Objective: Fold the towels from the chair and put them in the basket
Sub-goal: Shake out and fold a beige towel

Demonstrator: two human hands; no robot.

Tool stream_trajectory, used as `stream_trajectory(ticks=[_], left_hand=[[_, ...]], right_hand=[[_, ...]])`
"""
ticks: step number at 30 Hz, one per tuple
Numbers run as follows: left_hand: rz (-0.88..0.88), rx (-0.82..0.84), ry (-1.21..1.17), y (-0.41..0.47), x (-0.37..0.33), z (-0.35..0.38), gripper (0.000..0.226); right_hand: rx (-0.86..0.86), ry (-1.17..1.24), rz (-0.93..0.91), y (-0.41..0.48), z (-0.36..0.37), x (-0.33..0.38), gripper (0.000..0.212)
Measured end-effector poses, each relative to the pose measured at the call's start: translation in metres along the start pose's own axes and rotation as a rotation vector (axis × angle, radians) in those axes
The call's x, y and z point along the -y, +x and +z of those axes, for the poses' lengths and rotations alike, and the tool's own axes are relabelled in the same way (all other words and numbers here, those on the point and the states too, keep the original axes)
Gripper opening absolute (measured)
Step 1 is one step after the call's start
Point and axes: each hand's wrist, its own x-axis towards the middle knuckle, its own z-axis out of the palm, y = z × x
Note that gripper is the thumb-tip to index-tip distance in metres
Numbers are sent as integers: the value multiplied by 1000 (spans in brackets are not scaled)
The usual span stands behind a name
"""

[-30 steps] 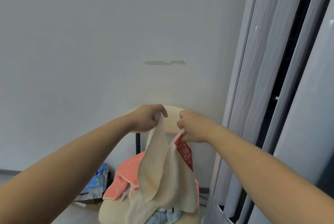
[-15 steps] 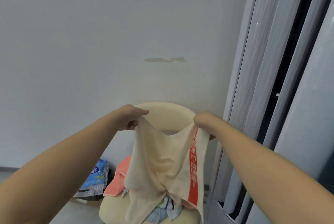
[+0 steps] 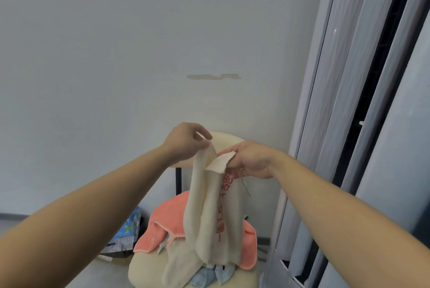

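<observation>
Towel: cream towel point(image 3: 207, 213) with a red printed stripe hung gathered lengthwise above the chair point(image 3: 144, 269), its lower end resting on the pile.
Left hand point(image 3: 186, 142): thumb and fingertips pinched one top corner, and the cloth dropped straight below.
Right hand point(image 3: 250, 159): fingers clenched around the other top corner, just beside the left.
Seat: pink towel point(image 3: 167, 218) and light blue cloth point(image 3: 209, 276) lay underneath.

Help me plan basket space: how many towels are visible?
3: cream towel held up, coral towel on the chair, pale blue towel under it at the seat's front. More may be hidden.
</observation>
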Motion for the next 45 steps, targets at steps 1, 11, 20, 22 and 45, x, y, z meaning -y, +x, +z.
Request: stream_trajectory(ticks=[1,11,20,22,45], left_hand=[[17,-2,0,-1,0,1,10],[15,56,-116,-11,-6,5,25],[105,144,-189,-22,-8,4,16],[111,100,-147,-18,-4,7,8],[59,-452,-92,34,-12,-52,10]], right_hand=[[-36,-70,-46,1,2,-1,38],[-223,-564,-122,-3,12,-1,59],[-173,-493,-100,-11,14,-2,71],[-155,-544,-99,-11,15,-2,65],[99,-1009,153,-8,29,-28,37]])
